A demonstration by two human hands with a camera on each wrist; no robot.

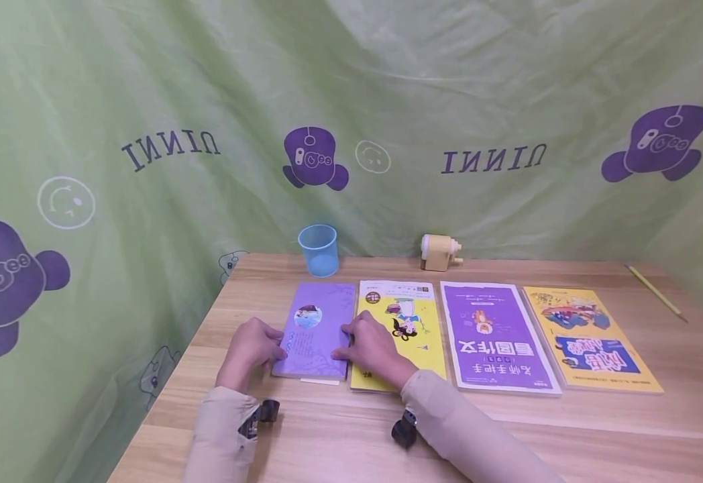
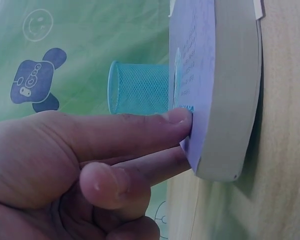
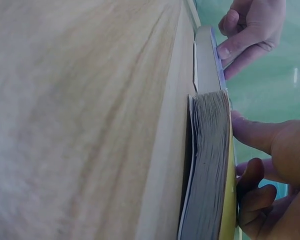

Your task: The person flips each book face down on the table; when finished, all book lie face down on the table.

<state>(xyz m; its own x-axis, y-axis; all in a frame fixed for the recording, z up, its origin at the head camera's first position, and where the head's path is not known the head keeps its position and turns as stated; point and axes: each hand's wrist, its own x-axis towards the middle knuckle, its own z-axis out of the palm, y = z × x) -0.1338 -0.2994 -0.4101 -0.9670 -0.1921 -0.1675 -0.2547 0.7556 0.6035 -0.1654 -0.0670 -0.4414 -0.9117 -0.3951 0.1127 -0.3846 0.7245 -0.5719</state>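
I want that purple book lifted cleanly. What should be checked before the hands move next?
1. Left hand touches the purple book at its left edge: ok.
2. Right hand at its right edge: ok.
3. Fingers under the cover: cannot tell.
4. Yellow book lies apart from it: not ok, they sit side by side and the right hand rests on it.
5. Blue cup stands clear behind: ok.

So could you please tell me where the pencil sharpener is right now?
In the head view, the pencil sharpener stands at the table's far edge, right of the blue cup, behind the yellow book.
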